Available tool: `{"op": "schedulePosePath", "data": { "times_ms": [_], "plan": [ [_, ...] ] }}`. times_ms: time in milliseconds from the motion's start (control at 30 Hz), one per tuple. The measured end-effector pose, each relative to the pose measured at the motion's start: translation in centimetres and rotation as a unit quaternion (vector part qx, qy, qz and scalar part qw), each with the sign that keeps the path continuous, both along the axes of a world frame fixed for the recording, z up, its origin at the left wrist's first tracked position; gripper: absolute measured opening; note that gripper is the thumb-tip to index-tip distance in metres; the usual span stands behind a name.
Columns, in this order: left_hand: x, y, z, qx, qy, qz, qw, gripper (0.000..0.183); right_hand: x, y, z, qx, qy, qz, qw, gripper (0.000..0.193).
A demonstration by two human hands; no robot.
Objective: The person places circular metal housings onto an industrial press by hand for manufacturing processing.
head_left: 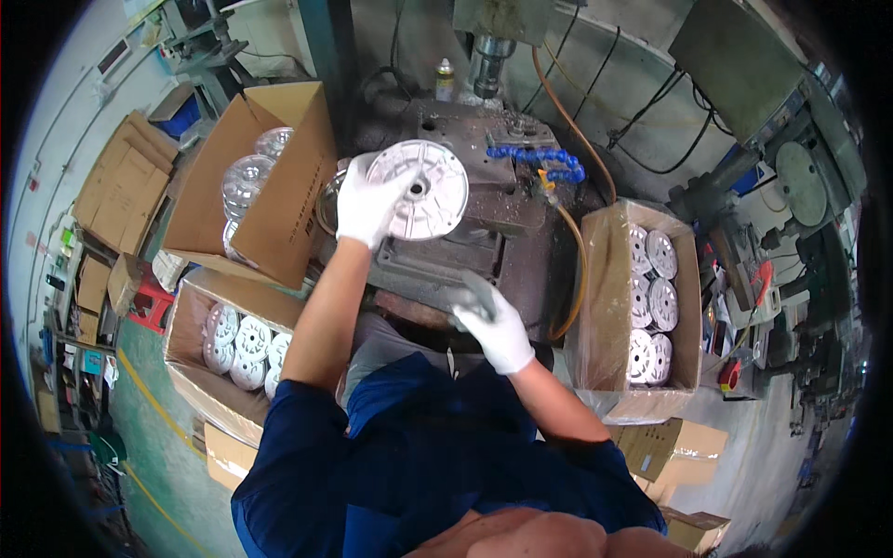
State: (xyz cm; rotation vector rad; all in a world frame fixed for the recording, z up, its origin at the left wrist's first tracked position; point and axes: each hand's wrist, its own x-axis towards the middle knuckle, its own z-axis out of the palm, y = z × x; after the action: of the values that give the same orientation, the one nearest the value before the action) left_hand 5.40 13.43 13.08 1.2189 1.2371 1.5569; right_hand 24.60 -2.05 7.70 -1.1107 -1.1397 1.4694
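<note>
A round silver cast-metal disc (445, 195) with a hole in its middle is held up over the machine table. My left hand (363, 206), in a white glove, grips its left side, fingers lying across its face. Partly hidden behind that hand is the rim of another round metal piece (327, 203). My right hand (498, 330), also gloved, is near the table's front edge, apart from the disc. Its fingers are greyish, slightly blurred and spread, and I see nothing held in them. Under both hands spreads the dark machine table (423, 270), strewn with metal chips.
Cardboard boxes of similar discs stand at the upper left (312, 177), lower left (186, 321) and right (595, 307). A machine spindle (488, 65) hangs above the table's back. A blue jointed coolant hose (521, 153) and a spray can (445, 81) are nearby.
</note>
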Motion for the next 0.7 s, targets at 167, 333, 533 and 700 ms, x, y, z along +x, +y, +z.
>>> {"op": "schedulePosePath", "data": {
  "times_ms": [167,333,533,700],
  "plan": [
    [0.8,7.5,1.2,-0.034,0.263,0.064,0.962,0.073,3.4,-3.9,-5.4,-0.103,-0.064,0.064,0.991,0.043],
    [2.8,10.8,1.3,-0.091,0.343,0.050,0.933,0.090,5.1,-7.8,-8.2,-0.178,-0.056,0.046,0.981,0.037],
    [2.3,12.1,1.6,-0.157,0.453,0.005,0.877,0.091,7.7,-8.5,-10.2,-0.188,-0.120,0.032,0.974,0.031],
    [2.4,11.6,1.8,-0.162,0.486,-0.006,0.859,0.083,7.7,-6.5,-8.3,-0.162,-0.178,0.035,0.970,0.038]
  ]
}}
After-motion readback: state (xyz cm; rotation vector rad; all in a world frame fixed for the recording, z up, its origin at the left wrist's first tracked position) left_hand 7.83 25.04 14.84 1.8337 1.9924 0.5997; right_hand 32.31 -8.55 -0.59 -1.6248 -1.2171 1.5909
